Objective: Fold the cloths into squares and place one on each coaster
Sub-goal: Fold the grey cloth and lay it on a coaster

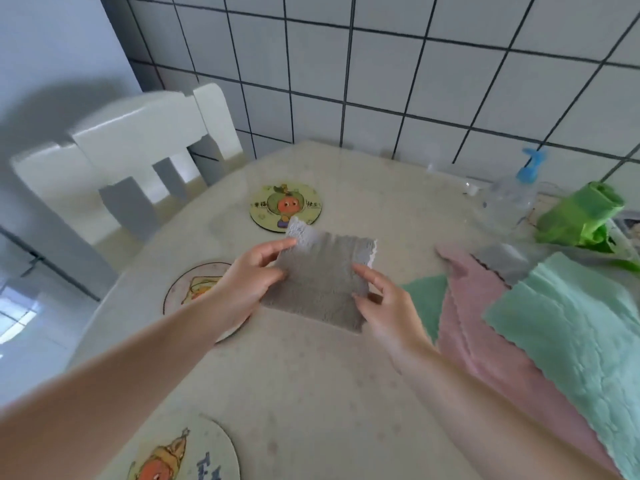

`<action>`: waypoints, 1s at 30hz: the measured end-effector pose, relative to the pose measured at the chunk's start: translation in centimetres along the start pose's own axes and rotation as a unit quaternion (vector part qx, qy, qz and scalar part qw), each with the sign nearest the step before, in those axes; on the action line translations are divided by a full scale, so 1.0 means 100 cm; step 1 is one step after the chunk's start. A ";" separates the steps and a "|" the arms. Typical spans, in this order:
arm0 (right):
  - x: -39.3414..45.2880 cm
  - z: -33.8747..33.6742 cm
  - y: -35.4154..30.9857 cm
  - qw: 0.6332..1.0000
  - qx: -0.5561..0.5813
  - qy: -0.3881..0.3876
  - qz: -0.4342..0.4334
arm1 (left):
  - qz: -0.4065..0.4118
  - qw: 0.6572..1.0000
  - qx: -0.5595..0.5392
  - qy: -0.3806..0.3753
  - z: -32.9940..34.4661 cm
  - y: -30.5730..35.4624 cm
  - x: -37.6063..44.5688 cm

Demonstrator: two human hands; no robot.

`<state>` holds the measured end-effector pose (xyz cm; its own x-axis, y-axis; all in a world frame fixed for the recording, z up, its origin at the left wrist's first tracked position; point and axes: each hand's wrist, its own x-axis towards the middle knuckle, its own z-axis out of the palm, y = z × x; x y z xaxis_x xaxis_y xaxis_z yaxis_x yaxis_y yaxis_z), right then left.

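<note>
A grey cloth [323,282] folded into a rough square lies in the middle of the table. My left hand [249,271] pinches its left edge and my right hand [384,296] pinches its right edge. Three round picture coasters are on the table: a far coaster [277,202] just beyond the cloth, a middle coaster [188,285] partly under my left wrist, and a near coaster [194,452] at the bottom edge. To the right lie a pink cloth [485,323] and a mint green cloth [581,334], unfolded and overlapping.
The beige table [329,393] meets a tiled wall at the back. A clear spray bottle with a blue top [512,195] and a roll of green bags [581,216] stand at the back right. A white chair [138,143] stands at the left.
</note>
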<state>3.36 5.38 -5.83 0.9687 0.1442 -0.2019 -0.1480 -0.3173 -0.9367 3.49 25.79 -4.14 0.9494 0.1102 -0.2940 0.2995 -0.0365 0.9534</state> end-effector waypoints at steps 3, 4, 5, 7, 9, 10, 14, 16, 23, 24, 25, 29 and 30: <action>0.038 0.024 -0.020 0.998 -0.062 -0.022 -0.017 | 0.024 0.993 0.115 0.002 -0.027 0.019 0.038; 0.051 0.031 -0.024 0.996 -0.080 -0.028 -0.019 | 0.022 0.988 0.155 -0.007 -0.035 0.025 0.051; 0.063 0.037 -0.029 0.995 -0.098 -0.033 -0.013 | 0.018 0.982 0.189 -0.023 -0.044 0.029 0.063; 0.084 0.047 -0.037 0.990 -0.133 -0.051 -0.004 | 0.012 0.969 0.239 -0.058 -0.058 0.034 0.088; 0.104 0.058 -0.042 0.982 -0.174 -0.069 0.001 | 0.010 0.959 0.270 -0.082 -0.070 0.038 0.111; 0.114 0.062 -0.044 0.980 -0.185 -0.072 0.007 | 0.008 0.956 0.281 -0.086 -0.074 0.039 0.121; 0.155 0.075 -0.050 0.982 -0.175 -0.065 0.020 | 0.036 0.945 0.315 -0.075 -0.087 0.039 0.163; 0.175 0.080 -0.049 0.983 -0.173 -0.062 0.010 | 0.045 0.939 0.332 -0.072 -0.093 0.036 0.184; 0.214 0.088 -0.038 0.985 -0.159 -0.050 0.030 | 0.068 0.919 0.380 -0.085 -0.101 0.027 0.229; 0.217 0.089 -0.036 0.985 -0.159 -0.050 0.031 | 0.067 0.918 0.382 -0.088 -0.101 0.025 0.232; 0.218 0.089 -0.035 0.985 -0.163 -0.050 0.033 | 0.069 0.916 0.384 -0.091 -0.100 0.024 0.233; 0.224 0.089 -0.030 0.983 -0.167 -0.060 0.043 | 0.064 0.918 0.380 -0.090 -0.101 0.018 0.234; 0.225 0.088 -0.029 0.981 -0.175 -0.064 0.047 | 0.066 0.919 0.378 -0.084 -0.100 0.017 0.234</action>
<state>23.79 17.82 -10.13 0.9179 0.2080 -0.3379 -0.1367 -0.6335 -0.7616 25.27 38.26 -8.70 0.9644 -0.0985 -0.2454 0.0991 -0.7259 0.6806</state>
